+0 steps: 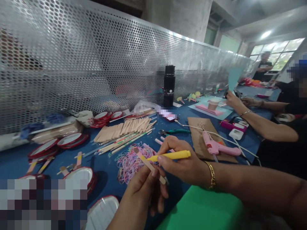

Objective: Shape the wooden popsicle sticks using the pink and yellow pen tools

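Observation:
My left hand (pixel 146 188) pinches a wooden stick (pixel 152 168) near its lower end. The stick slants up to the left, with a yellow band and a brown tip at its upper end. In my right hand (pixel 178 163) is a yellow marker (pixel 176 155), whose tip meets the stick by the yellow band. Behind both hands lies a tangled heap of pastel rubber bands (pixel 127 163). A gold bracelet circles my right wrist, and a green sheet (pixel 203 209) is below that forearm.
Wooden sticks (pixel 127 129) lie behind the bands. A pink glue gun (pixel 216 145) rests on cardboard (pixel 195 127), cables nearby. A black bottle (pixel 169 86) stands by the perforated screen. Red-rimmed lids (pixel 80 179) are at left. Another person's arm (pixel 271 124) reaches in from the right.

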The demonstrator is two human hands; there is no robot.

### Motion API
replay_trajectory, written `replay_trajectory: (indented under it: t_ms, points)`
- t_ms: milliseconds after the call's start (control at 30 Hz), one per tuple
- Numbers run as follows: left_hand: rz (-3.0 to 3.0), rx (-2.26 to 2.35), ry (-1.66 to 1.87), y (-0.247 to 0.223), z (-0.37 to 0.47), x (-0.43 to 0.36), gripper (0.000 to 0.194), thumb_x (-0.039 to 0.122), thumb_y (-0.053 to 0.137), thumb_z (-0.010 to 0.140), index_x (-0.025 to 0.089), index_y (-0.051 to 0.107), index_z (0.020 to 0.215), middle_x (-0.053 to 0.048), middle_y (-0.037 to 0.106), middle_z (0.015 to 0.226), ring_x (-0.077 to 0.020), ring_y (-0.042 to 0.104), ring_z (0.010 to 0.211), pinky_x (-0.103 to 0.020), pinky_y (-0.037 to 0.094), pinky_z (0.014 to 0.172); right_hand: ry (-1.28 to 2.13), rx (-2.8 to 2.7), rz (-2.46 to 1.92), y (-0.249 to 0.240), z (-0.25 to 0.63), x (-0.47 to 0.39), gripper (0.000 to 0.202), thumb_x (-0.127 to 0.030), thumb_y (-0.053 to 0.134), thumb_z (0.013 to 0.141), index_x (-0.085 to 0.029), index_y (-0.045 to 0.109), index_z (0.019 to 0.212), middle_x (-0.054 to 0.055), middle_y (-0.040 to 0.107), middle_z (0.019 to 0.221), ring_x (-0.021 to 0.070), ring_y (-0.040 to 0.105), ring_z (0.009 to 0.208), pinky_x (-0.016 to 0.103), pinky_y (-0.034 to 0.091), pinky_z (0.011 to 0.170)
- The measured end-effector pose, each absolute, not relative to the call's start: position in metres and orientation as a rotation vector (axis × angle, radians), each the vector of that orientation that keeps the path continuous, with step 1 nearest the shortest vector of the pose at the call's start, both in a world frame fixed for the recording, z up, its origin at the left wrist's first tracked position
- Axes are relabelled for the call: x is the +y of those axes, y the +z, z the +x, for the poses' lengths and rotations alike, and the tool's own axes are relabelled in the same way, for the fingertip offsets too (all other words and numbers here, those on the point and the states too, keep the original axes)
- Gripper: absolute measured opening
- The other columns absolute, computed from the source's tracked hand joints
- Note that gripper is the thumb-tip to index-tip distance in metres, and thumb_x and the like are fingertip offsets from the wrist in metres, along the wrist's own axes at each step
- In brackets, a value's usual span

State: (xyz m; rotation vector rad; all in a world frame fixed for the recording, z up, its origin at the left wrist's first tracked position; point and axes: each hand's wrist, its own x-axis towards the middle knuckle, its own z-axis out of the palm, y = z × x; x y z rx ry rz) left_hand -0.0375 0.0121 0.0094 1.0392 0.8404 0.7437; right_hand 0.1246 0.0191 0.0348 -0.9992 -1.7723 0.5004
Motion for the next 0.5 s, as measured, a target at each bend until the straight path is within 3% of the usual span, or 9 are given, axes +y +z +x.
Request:
replay_trajectory:
  t_ms: [167, 333, 500]
  points:
    - [1.053, 0.862, 0.719, 0.008, -0.036, 0.013, 0.033, 0.054, 0.066, 0.079, 0.022, 0.056, 0.082, 0.002, 0.065, 0.053, -0.0086, 0.05, 0.033, -0.017, 0.025, 0.031, 0.489, -1.759, -1.033, 0.029, 0.125, 0.022, 0.012, -0.026, 0.064, 0.084, -0.023, 0.056, 0.075, -0.003, 0.064, 0.069, 0.0137, 0.056, 0.064, 0.029, 0.044, 0.065]
    - [1.076, 0.757, 0.719, -0.006, -0.035, 0.019, 0.044, 0.063, 0.068, 0.072, 0.021, 0.055, 0.077, 0.002, 0.064, 0.052, -0.0081, 0.048, 0.03, -0.017, 0.023, 0.029, 0.571, -1.779, -1.031, 0.027, 0.123, 0.023, 0.011, -0.025, 0.062, 0.085, -0.023, 0.056, 0.076, -0.004, 0.062, 0.064, 0.0133, 0.054, 0.064, 0.028, 0.044, 0.064]
    - [1.105, 0.798, 0.756, -0.007, -0.036, 0.019, 0.042, 0.062, 0.065, 0.075, 0.022, 0.055, 0.079, 0.002, 0.063, 0.053, -0.0084, 0.048, 0.032, -0.018, 0.021, 0.03, 0.542, -1.697, -1.05, 0.029, 0.124, 0.028, 0.014, -0.021, 0.061, 0.083, -0.021, 0.055, 0.071, -0.003, 0.059, 0.067, 0.011, 0.052, 0.06, 0.025, 0.042, 0.058]
